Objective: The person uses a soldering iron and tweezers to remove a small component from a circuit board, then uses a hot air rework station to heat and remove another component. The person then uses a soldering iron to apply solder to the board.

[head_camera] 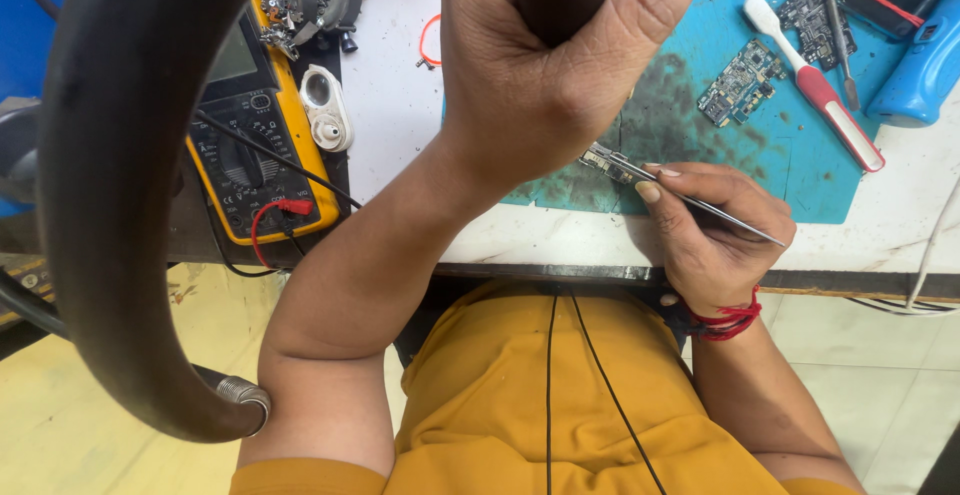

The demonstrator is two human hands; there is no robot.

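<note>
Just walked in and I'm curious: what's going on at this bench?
A person's left hand grips a dark flexible hose. The right hand holds metal tweezers against a small circuit board on the teal mat. A yellow multimeter lies to the left.

We see a white worktop [400,125] with a teal mat [720,170] covering its right part, stained dark near the front edge. On the mat lie a small circuit board [738,83], a red-and-white brush [815,85] and a blue tool [925,70]. Toward the left edge lie a yellow multimeter [255,130] and a small white case [326,108].
</note>
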